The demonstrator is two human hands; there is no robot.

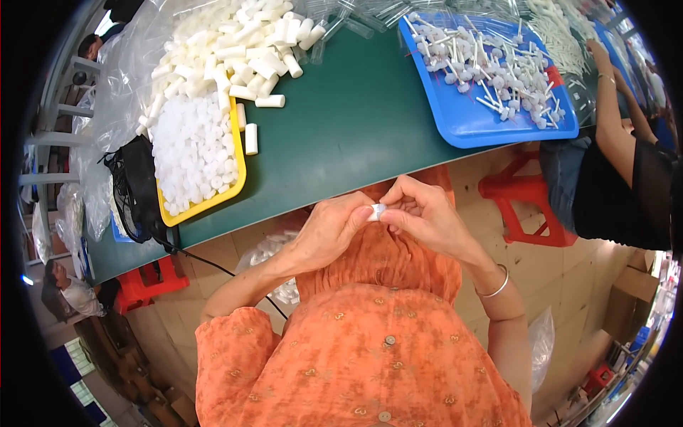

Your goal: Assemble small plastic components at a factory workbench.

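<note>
In front of my orange dress, just off the table's front edge, my left hand (329, 228) and my right hand (432, 219) meet at the fingertips. Both pinch one small white plastic piece (376, 211) that looks like a cap. Fingers hide part of it, so its full shape cannot be made out. Left of my hands, a yellow tray (240, 171) holds many small translucent white caps (196, 146). At the right a blue tray (462, 135) carries white sticks with round whitish plastic ends (501, 71).
White foam-like cylinders (245, 57) are heaped on the green table (320, 135) behind the yellow tray. Clear tubes (359, 25) lie at the back. A black mesh bag (135, 178) with a cord sits at the left. A co-worker's arm (615, 121) and a red stool (523, 206) are right.
</note>
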